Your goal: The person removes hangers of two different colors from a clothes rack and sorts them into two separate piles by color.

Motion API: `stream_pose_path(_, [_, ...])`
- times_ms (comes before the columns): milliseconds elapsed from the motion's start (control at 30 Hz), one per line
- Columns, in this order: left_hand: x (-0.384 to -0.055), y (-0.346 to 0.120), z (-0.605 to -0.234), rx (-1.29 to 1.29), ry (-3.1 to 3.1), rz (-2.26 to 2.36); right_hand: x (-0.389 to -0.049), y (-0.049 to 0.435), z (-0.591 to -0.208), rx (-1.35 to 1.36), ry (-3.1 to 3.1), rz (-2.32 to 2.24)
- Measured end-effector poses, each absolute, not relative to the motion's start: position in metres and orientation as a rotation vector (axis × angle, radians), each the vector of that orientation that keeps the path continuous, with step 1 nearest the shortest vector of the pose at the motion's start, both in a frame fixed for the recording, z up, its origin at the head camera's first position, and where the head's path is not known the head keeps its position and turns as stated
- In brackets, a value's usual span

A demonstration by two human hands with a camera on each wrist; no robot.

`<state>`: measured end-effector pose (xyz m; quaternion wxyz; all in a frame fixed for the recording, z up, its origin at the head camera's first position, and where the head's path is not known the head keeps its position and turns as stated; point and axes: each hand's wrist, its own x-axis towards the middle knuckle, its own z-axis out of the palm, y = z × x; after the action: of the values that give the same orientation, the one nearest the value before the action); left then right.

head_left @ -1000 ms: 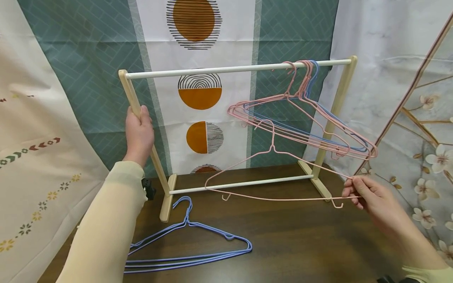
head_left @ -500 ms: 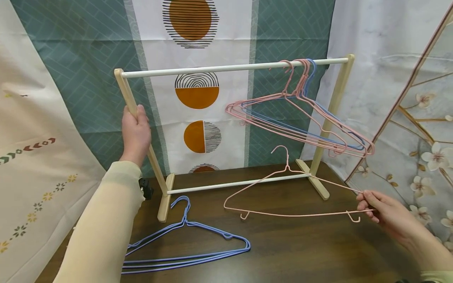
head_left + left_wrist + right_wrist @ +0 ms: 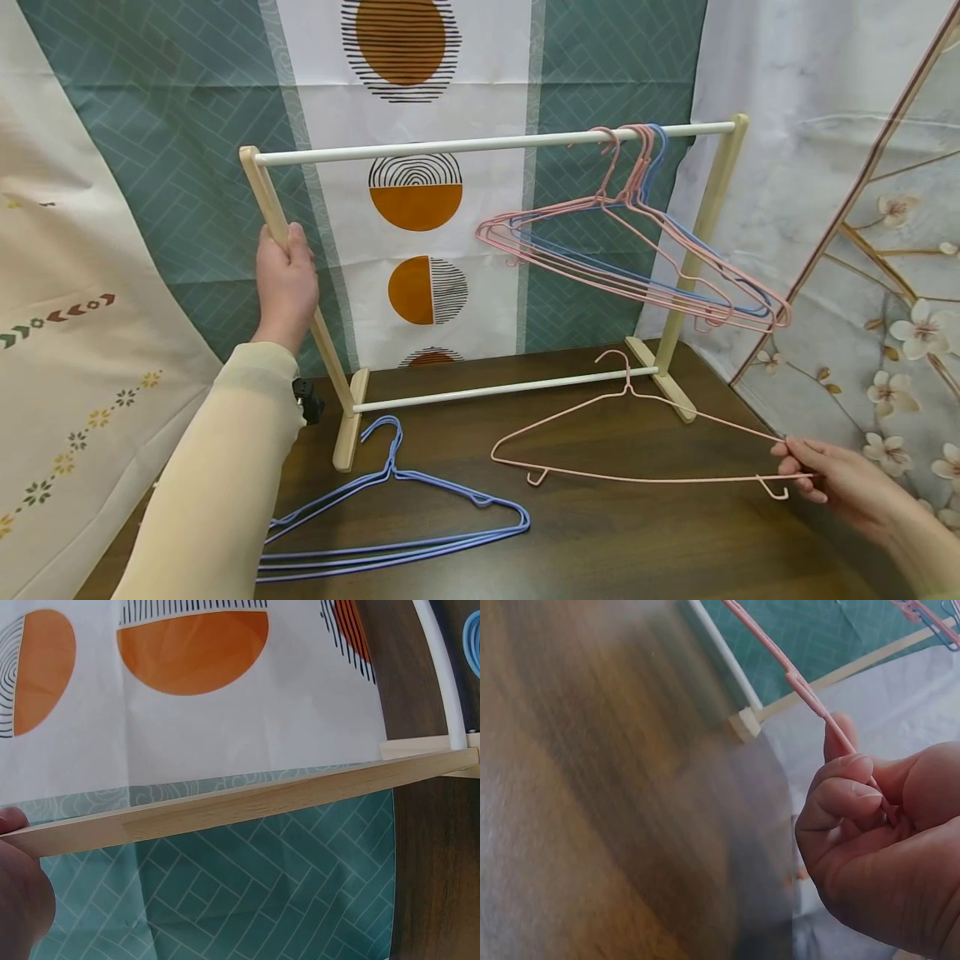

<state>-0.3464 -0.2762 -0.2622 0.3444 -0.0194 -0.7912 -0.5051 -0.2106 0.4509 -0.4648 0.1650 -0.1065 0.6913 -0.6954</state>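
My left hand [image 3: 287, 283] grips the left wooden post [image 3: 322, 342] of a clothes rack; the left wrist view shows the fingers around the post's edge. At the right, my right hand [image 3: 847, 487] pinches one end of a pink hanger [image 3: 645, 481], whose hook points up and left just in front of the rack's lower bar. Several pink hangers [image 3: 600, 279] and a blue hanger [image 3: 663, 158] hang together near the right end of the rack's white top bar [image 3: 420, 150]. In the right wrist view, curled fingers and thumb hold the pink wire [image 3: 806, 694].
Several blue hangers [image 3: 420, 546] lie stacked on the dark wooden table [image 3: 600, 550] at the front left, partly behind my left sleeve [image 3: 217, 475]. The rack's wooden foot [image 3: 350, 425] stands just behind them. Printed cloths [image 3: 615, 83] hang at the back and sides.
My right hand has moved right and down, bringing the pink hanger away from the hanging ones and lower over the table. My left hand keeps its grip on the post.
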Motion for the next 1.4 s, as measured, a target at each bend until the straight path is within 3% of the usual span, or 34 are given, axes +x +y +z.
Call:
stream_pose_path(900, [-0.348,-0.279,-0.261,-0.068,-2.052,-1.331,-0.217,0.470,-0.481,-0.271,1.791,-1.825])
stream_pose_path(1400, [-0.350,-0.278,-0.262,-0.040,-2.059,-1.325,-0.215,0.442,-0.458,0.077,2.619,-1.230])
